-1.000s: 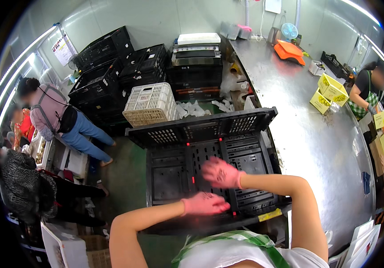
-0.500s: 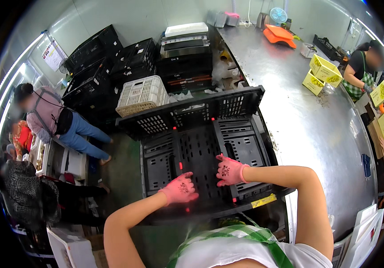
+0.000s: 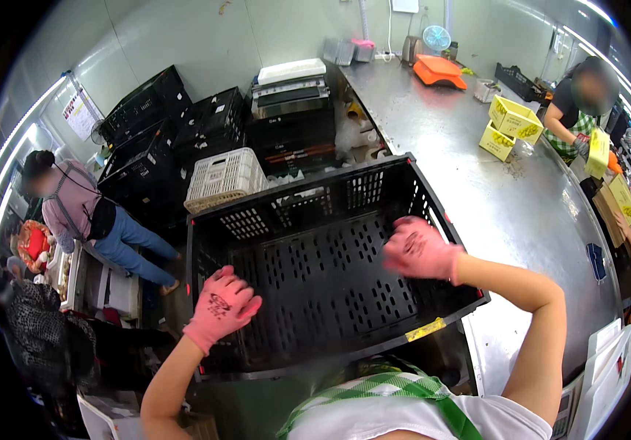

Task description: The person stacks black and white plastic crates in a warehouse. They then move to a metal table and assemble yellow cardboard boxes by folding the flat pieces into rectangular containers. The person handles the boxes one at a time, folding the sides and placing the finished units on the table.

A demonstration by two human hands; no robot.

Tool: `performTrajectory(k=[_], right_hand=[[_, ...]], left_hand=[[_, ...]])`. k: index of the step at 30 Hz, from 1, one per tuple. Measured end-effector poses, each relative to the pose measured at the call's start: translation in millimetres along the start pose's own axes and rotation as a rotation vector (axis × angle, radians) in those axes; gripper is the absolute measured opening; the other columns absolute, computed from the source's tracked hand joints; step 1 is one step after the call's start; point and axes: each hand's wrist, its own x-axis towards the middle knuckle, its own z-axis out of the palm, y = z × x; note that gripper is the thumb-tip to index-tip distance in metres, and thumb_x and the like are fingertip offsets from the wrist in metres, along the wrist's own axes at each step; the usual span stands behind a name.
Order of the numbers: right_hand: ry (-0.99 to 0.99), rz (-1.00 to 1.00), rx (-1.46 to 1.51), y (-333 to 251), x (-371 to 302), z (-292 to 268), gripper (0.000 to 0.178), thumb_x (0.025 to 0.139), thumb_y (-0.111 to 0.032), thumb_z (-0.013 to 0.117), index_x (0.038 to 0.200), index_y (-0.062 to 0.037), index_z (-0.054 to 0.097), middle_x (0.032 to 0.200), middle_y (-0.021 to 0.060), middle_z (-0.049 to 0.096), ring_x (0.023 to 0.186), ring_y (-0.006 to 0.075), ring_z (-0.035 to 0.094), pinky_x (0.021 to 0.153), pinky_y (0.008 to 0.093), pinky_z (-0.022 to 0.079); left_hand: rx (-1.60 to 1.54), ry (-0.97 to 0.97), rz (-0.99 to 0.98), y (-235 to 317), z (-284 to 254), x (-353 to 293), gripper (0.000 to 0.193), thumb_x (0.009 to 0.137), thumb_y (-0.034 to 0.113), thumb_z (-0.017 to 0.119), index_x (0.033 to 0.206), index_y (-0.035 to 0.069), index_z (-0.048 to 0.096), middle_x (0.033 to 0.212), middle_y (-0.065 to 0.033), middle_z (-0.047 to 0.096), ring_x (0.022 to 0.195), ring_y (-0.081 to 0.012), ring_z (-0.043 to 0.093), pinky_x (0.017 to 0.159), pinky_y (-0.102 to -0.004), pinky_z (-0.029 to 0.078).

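A black folding plastic crate (image 3: 308, 345) with a slotted floor lies in front of me. Its back wall and both end walls stand up. My left hand (image 3: 221, 306), in a pink glove, is inside the crate by the left end wall, thumb apart from bent fingers and nothing in it. Near the right end wall is my right hand (image 3: 422, 251), also pink-gloved; its fingers are bent and smeared by motion, and I cannot see anything held. A yellow label (image 3: 425, 330) sits on the crate's front edge.
A steel table (image 3: 433, 139) runs along the right, with yellow fruit boxes (image 3: 515, 119) and an orange scale (image 3: 439, 71) on it. Stacked black crates (image 3: 209, 121) and a white crate (image 3: 226, 176) stand behind. One person (image 3: 92, 213) works at left, another (image 3: 583, 110) far right.
The crate's two end walls, folded flat over the floor before, now stand upright. My hands have moved apart, left hand leftward and right hand rightward and up.
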Motion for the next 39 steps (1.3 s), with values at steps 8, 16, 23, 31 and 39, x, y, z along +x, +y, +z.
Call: performTrajectory(k=[8,16,23,31,39], right_hand=[[-0.228,0.205,-0.674,56,-56,48,0.044,0.073,-0.023,0.059,0.114,-0.0086,0.052,0.122,0.0092,0.047,0.12,0.0243,0.037,0.104,0.0438,0.022],[0.354,0.525,0.272,12,-55,1,0.058,0.076,-0.02,0.06,0.126,-0.0051,0.035,0.129,0.0155,0.037,0.112,0.0331,0.042,0.095,0.0386,0.036],[0.621,0.872,0.657,-53,-99,-39,0.075,0.073,-0.013,0.063,0.135,-0.0063,0.022,0.137,0.0173,0.024,0.121,0.0323,0.036,0.095,0.0377,0.037],[0.546,1.441,0.292,-151,-211,-45,0.08,0.071,-0.025,0.067,0.136,-0.0095,0.024,0.144,0.0185,0.01,0.133,0.0348,0.008,0.106,0.0431,0.015],[0.763,1.865,0.315,-238,-293,-6,0.042,0.08,-0.023,0.058,0.116,-0.0051,0.044,0.111,0.0149,0.048,0.083,0.0239,0.058,0.073,0.0328,0.048]], left_hand=[[0.433,-0.313,-0.231,-52,31,-69,0.052,0.069,0.038,0.059,0.113,0.011,0.054,0.128,-0.0125,0.043,0.125,-0.0292,0.03,0.106,-0.051,0.011],[-0.335,0.22,-0.352,-23,13,-37,0.082,0.065,0.027,0.073,0.134,0.015,0.031,0.141,-0.0177,0.02,0.121,-0.0321,0.037,0.089,-0.0376,0.043],[-0.604,-0.068,-0.289,-2,-15,12,0.088,0.064,0.033,0.073,0.136,0.009,0.028,0.109,-0.0115,0.053,0.097,-0.0263,0.054,0.081,-0.0339,0.046],[-0.109,0.226,0.375,42,-8,95,0.077,0.065,0.042,0.065,0.128,0.006,0.04,0.137,-0.0165,0.029,0.119,-0.0388,0.035,0.098,-0.0454,0.029],[-0.657,0.25,0.686,156,-21,134,0.095,0.062,0.027,0.075,0.137,0.01,0.019,0.139,-0.0223,0.022,0.111,-0.0367,0.048,0.077,-0.0371,0.05]])
